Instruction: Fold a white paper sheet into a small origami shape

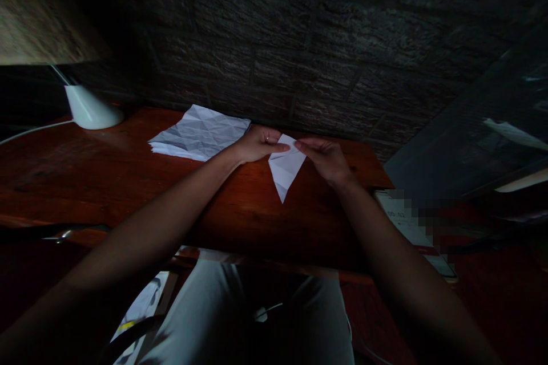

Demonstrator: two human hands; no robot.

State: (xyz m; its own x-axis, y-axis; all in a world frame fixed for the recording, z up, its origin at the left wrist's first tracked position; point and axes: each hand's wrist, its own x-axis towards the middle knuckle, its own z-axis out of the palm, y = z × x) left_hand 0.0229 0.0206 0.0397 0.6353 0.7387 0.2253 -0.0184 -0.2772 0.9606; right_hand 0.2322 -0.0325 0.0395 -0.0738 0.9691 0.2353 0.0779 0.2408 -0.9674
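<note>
A dark, rough brick wall (278,23) rose behind a reddish-brown wooden worktop (257,199), on which lay a stack of creased white paper sheets (199,131), its top sheet crossed by a net of folds. To the right of the stack was a small folded piece of white paper (286,168), kite-shaped, its narrow point directed down towards the person. The left hand (259,145), just beside the stack's right edge, gripped the folded piece at its upper left, the thumb lying on the near face. The right hand (327,161), farther right of the stack, pinched the upper right edge between thumb and fingers. Whether the lower point touched the wood could not be told. Well to the left of the stack stood a lamp with a glossy white cone-shaped base (92,108) and a wide, rough-textured tan shade (43,17); a thin white cord (36,131) ran from the base. Nearer the person than the stack, below the worktop's front edge, showed light-coloured trousers (197,308).
</note>
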